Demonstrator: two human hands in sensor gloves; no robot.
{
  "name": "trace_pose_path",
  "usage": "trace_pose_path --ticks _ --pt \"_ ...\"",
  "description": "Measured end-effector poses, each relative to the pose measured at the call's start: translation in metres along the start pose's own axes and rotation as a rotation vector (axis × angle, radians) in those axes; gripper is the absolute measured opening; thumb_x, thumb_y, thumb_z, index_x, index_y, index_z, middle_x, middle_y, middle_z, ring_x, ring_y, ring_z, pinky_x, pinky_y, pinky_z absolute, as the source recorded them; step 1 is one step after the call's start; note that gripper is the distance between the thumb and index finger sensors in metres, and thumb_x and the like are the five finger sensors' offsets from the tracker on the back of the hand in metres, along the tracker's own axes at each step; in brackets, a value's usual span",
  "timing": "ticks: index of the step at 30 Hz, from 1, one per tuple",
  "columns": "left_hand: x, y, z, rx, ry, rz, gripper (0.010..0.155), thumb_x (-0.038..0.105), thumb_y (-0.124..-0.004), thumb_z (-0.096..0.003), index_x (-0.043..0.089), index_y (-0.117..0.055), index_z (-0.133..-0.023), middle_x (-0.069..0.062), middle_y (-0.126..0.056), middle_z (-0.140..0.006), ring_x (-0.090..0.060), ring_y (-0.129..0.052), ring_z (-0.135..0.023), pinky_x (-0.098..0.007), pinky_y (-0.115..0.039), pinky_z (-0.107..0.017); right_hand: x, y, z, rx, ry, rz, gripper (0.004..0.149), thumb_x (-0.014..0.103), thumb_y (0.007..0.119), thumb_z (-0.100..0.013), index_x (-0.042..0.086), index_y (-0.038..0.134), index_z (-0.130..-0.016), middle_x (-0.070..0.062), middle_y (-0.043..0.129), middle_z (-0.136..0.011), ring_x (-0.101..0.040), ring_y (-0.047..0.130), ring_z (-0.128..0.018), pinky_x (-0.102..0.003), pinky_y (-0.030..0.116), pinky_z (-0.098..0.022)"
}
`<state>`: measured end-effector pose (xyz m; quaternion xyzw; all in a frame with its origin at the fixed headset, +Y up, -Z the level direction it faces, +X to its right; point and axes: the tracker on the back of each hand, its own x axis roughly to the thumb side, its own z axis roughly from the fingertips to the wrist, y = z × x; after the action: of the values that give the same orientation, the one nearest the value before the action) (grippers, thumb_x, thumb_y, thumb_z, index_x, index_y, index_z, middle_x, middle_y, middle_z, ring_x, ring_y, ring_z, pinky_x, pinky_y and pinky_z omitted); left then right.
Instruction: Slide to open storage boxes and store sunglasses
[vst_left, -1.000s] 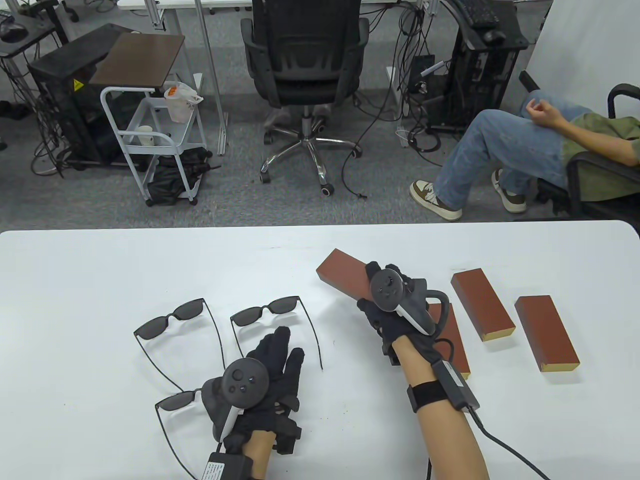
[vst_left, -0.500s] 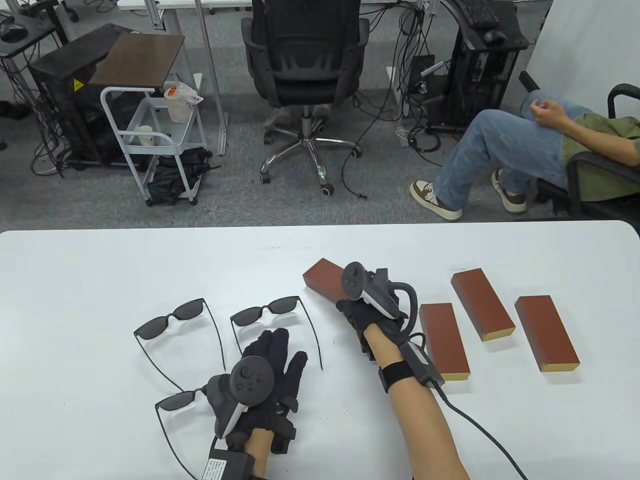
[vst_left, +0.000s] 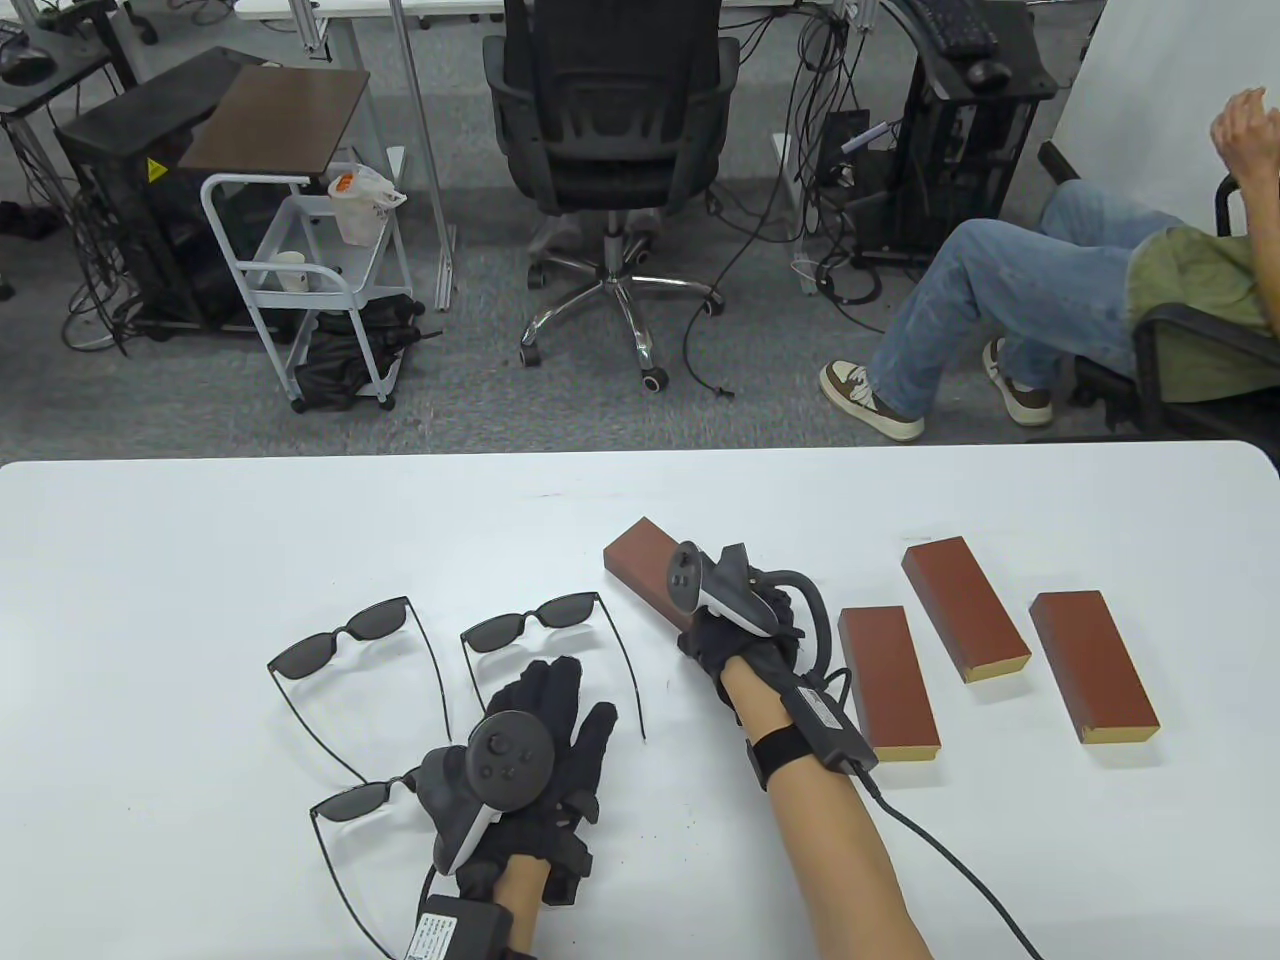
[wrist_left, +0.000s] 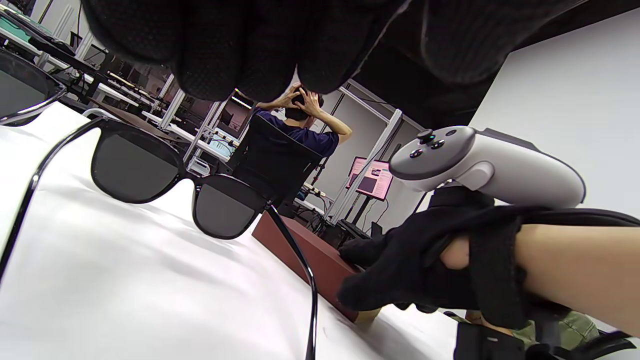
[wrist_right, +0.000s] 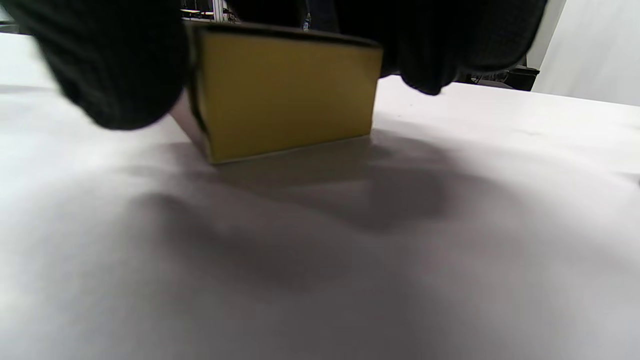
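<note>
The right hand (vst_left: 740, 625) grasps the near end of the storage box (vst_left: 640, 565), whose long axis runs away up-left, while the left hand (vst_left: 545, 735) rests flat, fingers released, beside the sunglasses (vst_left: 540, 625).

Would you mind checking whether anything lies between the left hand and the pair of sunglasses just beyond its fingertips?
Nothing visible does. The left hand lies flat on the table between that pair's open arms, and only bare tabletop separates its fingers from the sunglasses.
</note>
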<state>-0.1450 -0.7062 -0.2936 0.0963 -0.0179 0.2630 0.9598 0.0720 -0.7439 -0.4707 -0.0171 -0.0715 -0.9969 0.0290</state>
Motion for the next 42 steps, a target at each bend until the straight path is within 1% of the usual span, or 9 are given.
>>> trace_pose_path --ticks 3,9,15,18,24,30,34,38,42 --pt "0.002 0.0 0.0 0.007 -0.005 -0.005 0.067 0.061 -0.072 -0.0451 0.026 -0.072 -0.102 -0.008 -0.073 -0.106 -0.038 -0.076 -0.093 -0.06 -0.065 -0.063 -0.007 -0.01 0.014 -0.098 -0.043 -0.025 0.075 0.057 0.085 -0.028 0.032 0.058 -0.093 -0.016 0.064 -0.099 -0.045 0.073 -0.085 -0.054 0.068 -0.062" --pt "0.007 0.002 0.002 0.021 -0.026 -0.031 0.065 0.059 -0.074 -0.0457 0.026 -0.073 -0.101 -0.007 -0.073 -0.106 -0.038 -0.076 -0.093 -0.061 -0.065 -0.064 -0.03 -0.028 0.067 -0.23 -0.141 -0.059 0.067 0.055 0.083 -0.03 0.029 0.066 -0.09 -0.013 0.07 -0.097 -0.042 0.076 -0.084 -0.052 0.07 -0.061" --pt "0.013 0.001 0.003 0.033 -0.045 -0.051 0.063 0.059 -0.075 -0.0455 0.026 -0.075 -0.099 -0.006 -0.074 -0.106 -0.037 -0.076 -0.093 -0.061 -0.064 -0.064 -0.064 -0.028 0.131 -0.283 -0.198 -0.174 0.063 0.055 0.082 -0.031 0.028 0.071 -0.087 -0.013 0.073 -0.095 -0.042 0.078 -0.082 -0.053 0.071 -0.06" --pt "0.015 0.001 0.003 0.042 -0.044 -0.087 0.06 0.057 -0.077 -0.0452 0.027 -0.077 -0.097 -0.005 -0.075 -0.105 -0.036 -0.078 -0.092 -0.06 -0.065 -0.063 -0.081 -0.022 0.15 -0.282 -0.186 -0.185 0.062 0.054 0.082 -0.031 0.027 0.073 -0.086 -0.013 0.074 -0.095 -0.042 0.078 -0.082 -0.053 0.071 -0.06" --pt "0.014 0.005 0.002 0.059 -0.018 -0.145 0.057 0.054 -0.081 -0.0447 0.027 -0.08 -0.095 -0.005 -0.078 -0.102 -0.036 -0.08 -0.089 -0.06 -0.067 -0.061 -0.101 -0.011 0.165 -0.26 -0.158 -0.211 0.061 0.054 0.082 -0.031 0.027 0.074 -0.085 -0.013 0.075 -0.094 -0.041 0.079 -0.081 -0.052 0.071 -0.06" --pt "0.008 0.015 -0.003 0.028 0.043 -0.231 0.054 0.05 -0.086 -0.0426 0.027 -0.084 -0.092 -0.005 -0.084 -0.099 -0.036 -0.086 -0.083 -0.059 -0.072 -0.057 -0.11 0.0 0.162 -0.239 -0.142 -0.212 0.06 0.054 0.082 -0.031 0.027 0.074 -0.085 -0.013 0.076 -0.093 -0.041 0.08 -0.081 -0.052 0.072 -0.06" --pt "-0.008 0.027 -0.01 -0.105 0.084 -0.397 0.056 0.051 -0.087 -0.04 0.031 -0.083 -0.093 -0.002 -0.084 -0.1 -0.033 -0.087 -0.085 -0.057 -0.073 -0.057 -0.11 0.001 0.161 -0.225 -0.145 -0.211 0.06 0.053 0.082 -0.031 0.027 0.075 -0.085 -0.013 0.076 -0.093 -0.041 0.079 -0.081 -0.052 0.072 -0.06" --pt "-0.042 0.045 -0.014 -0.217 0.114 -0.453 0.059 0.048 -0.09 -0.0391 0.031 -0.081 -0.095 -0.002 -0.082 -0.101 -0.033 -0.086 -0.087 -0.058 -0.072 -0.058 -0.11 -0.001 0.162 -0.224 -0.153 -0.221 0.06 0.053 0.082 -0.031 0.027 0.075 -0.085 -0.013 0.076 -0.093 -0.041 0.079 -0.081 -0.052 0.072 -0.06" --pt "-0.08 0.06 -0.012 -0.324 0.207 -0.552 0.064 0.047 -0.094 -0.0361 0.032 -0.079 -0.096 -0.002 -0.078 -0.104 -0.033 -0.083 -0.09 -0.059 -0.071 -0.061 -0.112 -0.004 0.161 -0.234 -0.146 -0.236 0.061 0.053 0.082 -0.031 0.026 0.074 -0.085 -0.013 0.076 -0.093 -0.041 0.079 -0.081 -0.052 0.071 -0.06"
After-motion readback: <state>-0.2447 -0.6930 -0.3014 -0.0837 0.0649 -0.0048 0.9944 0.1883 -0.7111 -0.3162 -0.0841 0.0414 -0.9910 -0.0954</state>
